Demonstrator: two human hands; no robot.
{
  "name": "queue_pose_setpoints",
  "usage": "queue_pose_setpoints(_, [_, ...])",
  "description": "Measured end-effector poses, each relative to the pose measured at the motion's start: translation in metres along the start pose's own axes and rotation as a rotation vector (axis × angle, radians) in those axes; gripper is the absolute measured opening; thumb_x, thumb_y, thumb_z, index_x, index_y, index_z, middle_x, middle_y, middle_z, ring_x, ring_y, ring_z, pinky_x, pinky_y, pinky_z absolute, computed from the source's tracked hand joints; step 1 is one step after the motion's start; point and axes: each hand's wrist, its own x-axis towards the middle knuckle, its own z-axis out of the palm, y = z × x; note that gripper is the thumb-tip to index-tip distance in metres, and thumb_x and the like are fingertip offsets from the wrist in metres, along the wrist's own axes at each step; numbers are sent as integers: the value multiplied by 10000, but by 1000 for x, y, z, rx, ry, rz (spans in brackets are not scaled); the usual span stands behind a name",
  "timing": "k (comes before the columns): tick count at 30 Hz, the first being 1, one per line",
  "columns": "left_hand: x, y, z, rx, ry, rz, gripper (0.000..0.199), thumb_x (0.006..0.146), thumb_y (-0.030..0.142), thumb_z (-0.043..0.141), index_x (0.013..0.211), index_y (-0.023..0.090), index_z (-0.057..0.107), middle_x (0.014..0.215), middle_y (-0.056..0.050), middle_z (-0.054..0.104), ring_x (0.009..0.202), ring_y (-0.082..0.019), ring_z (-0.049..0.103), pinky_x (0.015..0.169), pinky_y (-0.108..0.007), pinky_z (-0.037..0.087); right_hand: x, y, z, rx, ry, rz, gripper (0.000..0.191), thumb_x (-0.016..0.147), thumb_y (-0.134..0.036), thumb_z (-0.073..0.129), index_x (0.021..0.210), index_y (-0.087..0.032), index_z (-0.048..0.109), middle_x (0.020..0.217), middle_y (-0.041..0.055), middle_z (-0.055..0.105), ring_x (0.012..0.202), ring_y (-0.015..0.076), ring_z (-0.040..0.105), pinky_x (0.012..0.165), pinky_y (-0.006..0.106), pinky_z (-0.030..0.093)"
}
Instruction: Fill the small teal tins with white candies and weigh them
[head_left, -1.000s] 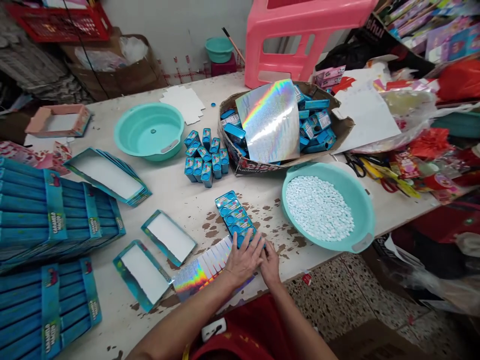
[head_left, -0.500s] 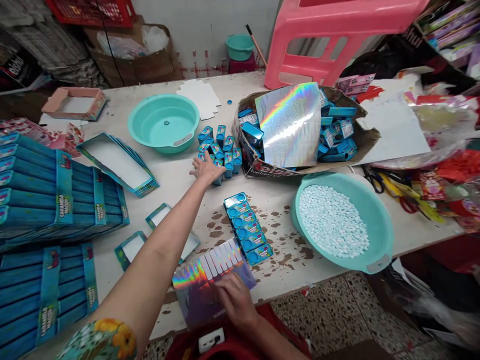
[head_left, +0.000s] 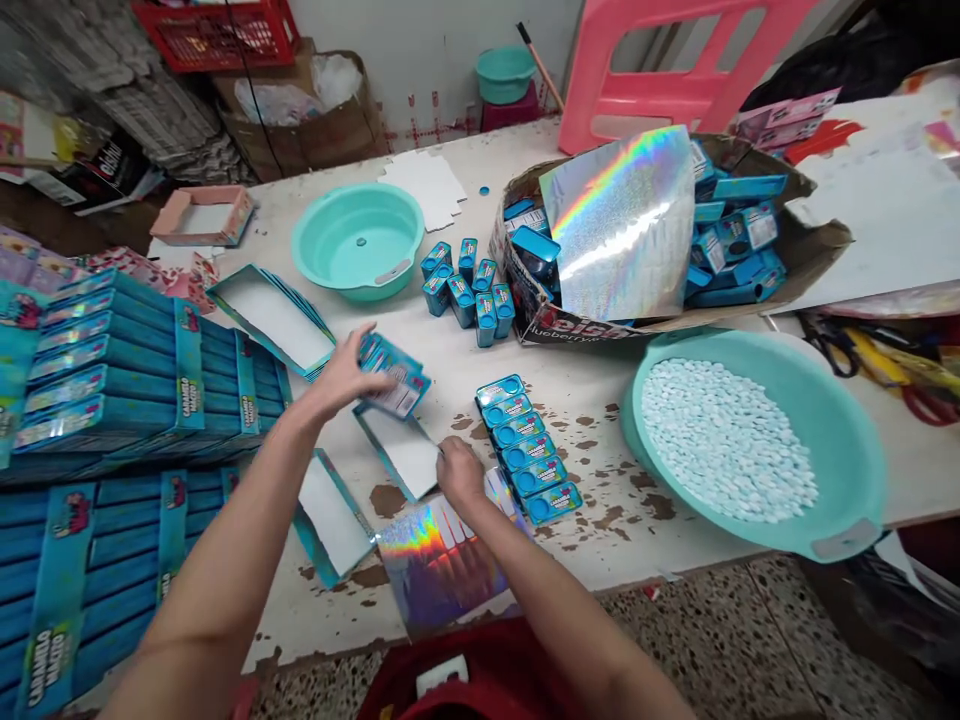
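My left hand is closed around several small blue candy boxes, holding them just above an open shallow cardboard tray with a white inside. At that tray's right end my right hand has its fingers curled onto the edge. A second open tray lies to the left. Right of my right hand, a row of blue candy boxes stands side by side. A holographic sticker sheet lies below, partly covered by my right forearm. A loose cluster of blue candy boxes stands further back.
Filled blue packs are stacked at the left, beside nested empty trays. A turquoise basin stands at the back. At right are a carton of blue boxes and a basin of pale candies. Scissors lie beyond.
My left hand has come back from the cluster with several boxes, leaving fewer there. My right hand has moved from the sticker sheet up to the tray's end. The view has shifted slightly.
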Motion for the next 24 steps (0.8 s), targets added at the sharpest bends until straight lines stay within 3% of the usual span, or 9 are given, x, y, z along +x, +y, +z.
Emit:
queue_pose_setpoints(3, [-44, -26, 3, -15, -156, 47, 929, 589, 423, 676, 1418, 256, 292, 1329, -71, 415, 1178, -280, 450, 990, -394, 390, -3, 10, -10, -9, 39, 4, 238, 802, -88, 474, 925, -217, 632, 911, 66, 623, 856, 202, 546, 695, 272, 399])
queue_pose_setpoints(6, [-55, -35, 31, 133, -237, 27, 917, 572, 419, 677, 1402, 242, 329, 1299, -95, 436, 1186, -303, 434, 978, -413, 391, -4, 10, -13, -32, 57, 13, 231, 809, -99, 478, 927, -212, 641, 891, 74, 621, 849, 218, 549, 691, 287, 400])
queue_pose_setpoints(9, [-46, -33, 50, 366, -130, 12, 913, 580, 455, 668, 1409, 286, 323, 1342, -122, 387, 1200, -358, 401, 961, -477, 373, -4, 8, -9, -51, 61, 23, 237, 810, -93, 480, 940, -211, 639, 908, 77, 622, 870, 225, 551, 712, 295, 405])
queue_pose_setpoints(14, [-40, -30, 61, 589, 16, 20, 868, 635, 478, 633, 1419, 278, 320, 1391, -157, 340, 1210, -386, 381, 954, -503, 350, -5, 5, -1, -30, 48, 47, 221, 835, -96, 467, 957, -198, 621, 959, 75, 629, 923, 221, 556, 763, 296, 422])
queue_pose_setpoints(19, [-55, -41, 67, 664, 93, 148, 844, 731, 585, 542, 1453, 242, 270, 1511, -172, 197, 1362, -414, 176, 1053, -607, 139, -7, 3, -8, 27, 39, 38, 195, 858, -124, 473, 980, -195, 607, 981, 71, 624, 949, 216, 566, 778, 302, 456])
queue_pose_setpoints(21, [-46, -28, 66, 622, 143, 197, 902, 725, 655, 514, 1467, 233, 226, 1533, -164, 150, 1389, -412, 97, 1058, -634, 73, -12, 4, -15, 69, 62, 19, 198, 876, -201, 499, 1056, -194, 583, 1025, 78, 608, 979, 221, 564, 795, 316, 476])
queue_pose_setpoints(24, [-4, 24, 76, 416, 292, 211, 925, 739, 664, 499, 1481, 239, 146, 1532, -139, 167, 1397, -357, 130, 1093, -562, 140, -27, 6, -23, 179, 136, -49, 355, 866, -253, 538, 1210, -174, 496, 1163, 113, 548, 1114, 238, 510, 902, 359, 472])
